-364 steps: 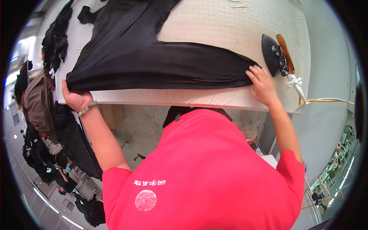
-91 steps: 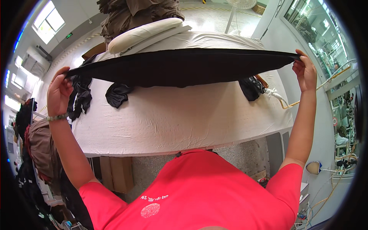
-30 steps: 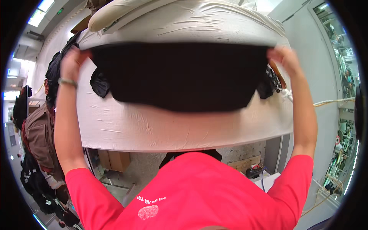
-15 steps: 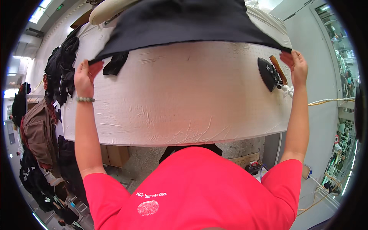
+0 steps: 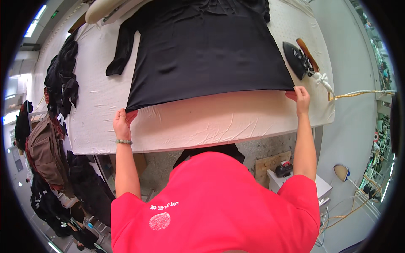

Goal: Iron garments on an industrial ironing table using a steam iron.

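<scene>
A black long-sleeved top (image 5: 206, 55) lies spread over the pale cloth-covered ironing table (image 5: 97, 122), its hem stretched toward me. My left hand (image 5: 123, 121), with a beaded bracelet at the wrist, pinches the hem's left corner. At the opposite corner my right hand (image 5: 300, 99) grips the hem between thumb and fingers. One sleeve lies out to the left on the table; the top's upper part runs out of view at the far edge. Just beyond my right hand, an iron (image 5: 296, 60) with a brown handle rests on the table.
A padded pressing arm (image 5: 101, 9) juts over the far left. Dark garments (image 5: 63, 80) hang along the left edge, near a brown bag-like bundle (image 5: 47, 154). The iron's cord (image 5: 358, 93) runs off to the right. Below the table's right side stands a white cabinet (image 5: 320, 187).
Both hands have come down toward me and closer together, still holding the hem. The top, raised before, now lies mostly flat on the table.
</scene>
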Motion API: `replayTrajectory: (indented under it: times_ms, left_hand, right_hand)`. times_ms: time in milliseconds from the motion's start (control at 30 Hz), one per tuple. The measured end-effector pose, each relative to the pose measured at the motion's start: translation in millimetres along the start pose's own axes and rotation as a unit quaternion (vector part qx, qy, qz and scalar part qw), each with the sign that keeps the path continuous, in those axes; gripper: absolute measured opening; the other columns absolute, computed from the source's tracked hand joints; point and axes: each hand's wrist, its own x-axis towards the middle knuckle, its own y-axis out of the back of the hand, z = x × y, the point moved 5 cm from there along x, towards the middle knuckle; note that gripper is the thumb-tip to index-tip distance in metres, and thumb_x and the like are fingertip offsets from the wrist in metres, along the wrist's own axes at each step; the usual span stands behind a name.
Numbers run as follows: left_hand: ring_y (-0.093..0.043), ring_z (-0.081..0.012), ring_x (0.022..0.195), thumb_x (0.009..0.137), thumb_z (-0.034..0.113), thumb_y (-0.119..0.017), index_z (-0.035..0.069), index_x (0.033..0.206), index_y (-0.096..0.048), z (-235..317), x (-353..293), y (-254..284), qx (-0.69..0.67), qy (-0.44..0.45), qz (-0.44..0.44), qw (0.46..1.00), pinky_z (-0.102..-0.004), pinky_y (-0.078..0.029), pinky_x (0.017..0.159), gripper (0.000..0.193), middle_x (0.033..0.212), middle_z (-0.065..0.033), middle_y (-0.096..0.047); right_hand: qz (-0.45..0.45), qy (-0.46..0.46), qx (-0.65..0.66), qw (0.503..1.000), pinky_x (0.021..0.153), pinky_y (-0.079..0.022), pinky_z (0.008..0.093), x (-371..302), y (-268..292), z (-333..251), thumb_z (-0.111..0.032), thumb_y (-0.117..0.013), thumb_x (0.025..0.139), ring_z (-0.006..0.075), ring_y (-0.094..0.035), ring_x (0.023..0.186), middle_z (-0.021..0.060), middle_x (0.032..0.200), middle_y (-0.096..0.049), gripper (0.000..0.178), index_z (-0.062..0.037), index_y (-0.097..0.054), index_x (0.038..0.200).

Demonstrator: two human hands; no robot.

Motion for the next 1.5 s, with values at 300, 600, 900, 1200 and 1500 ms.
replayTrajectory:
  times_ms: [300,600,900,1200,1500]
  left_hand:
    - [-0.071,-0.0192,0.072,0.097,0.016,-0.069,0.006,0.1,-0.06,-3,4,-10,0.046,0.025,0.115,0.992,-0.0343,-0.061,0.07,0.014,0.086,-0.0068,-0.07]
    - [-0.065,-0.0121,0.065,0.093,0.007,-0.072,0.008,0.1,-0.06,92,-18,-25,0.018,-0.036,0.063,0.997,-0.0277,-0.056,0.062,0.014,0.084,-0.0018,-0.065]
    - [-0.061,-0.0095,0.061,0.093,0.005,-0.071,0.009,0.101,-0.059,121,-68,-30,0.049,-0.032,0.02,0.998,-0.0249,-0.051,0.058,0.015,0.08,0.0002,-0.063]
    - [-0.061,-0.0103,0.058,0.093,0.004,-0.07,0.007,0.098,-0.057,45,-104,-12,0.12,0.01,0.009,0.993,-0.0248,-0.05,0.056,0.014,0.078,-0.0009,-0.062]
    - [-0.06,-0.01,0.058,0.093,0.008,-0.071,0.004,0.097,-0.056,-32,-80,-1,0.317,-0.046,0.028,0.947,-0.0251,-0.048,0.054,0.016,0.071,-0.0011,-0.058]
  right_hand:
    - [-0.018,-0.117,-0.055,0.991,0.064,-0.057,0.0279,5,-20,12,-0.017,-0.069,0.097,0.0145,-0.069,0.07,0.005,0.083,-0.068,0.02,-0.0008,-0.064,0.107]
    - [-0.017,0.004,0.005,1.0,0.061,-0.054,0.0261,-8,15,-105,-0.013,-0.068,0.098,0.011,-0.064,0.067,0.0016,0.084,-0.064,0.017,-0.0014,-0.064,0.11]
    - [-0.005,0.047,-0.023,0.999,0.061,-0.051,0.0248,-45,58,-139,-0.012,-0.067,0.098,0.0089,-0.06,0.064,0.0008,0.082,-0.063,0.016,-0.0012,-0.063,0.109]
    - [-0.013,0.015,-0.104,0.994,0.059,-0.051,0.0252,-77,77,-64,-0.01,-0.065,0.098,0.0117,-0.064,0.066,0.0039,0.08,-0.065,0.012,-0.0009,-0.063,0.105]
    - [-0.015,0.022,-0.209,0.977,0.061,-0.051,0.0274,-66,42,31,-0.012,-0.065,0.098,0.0119,-0.064,0.067,0.0043,0.078,-0.065,0.014,-0.0017,-0.063,0.107]
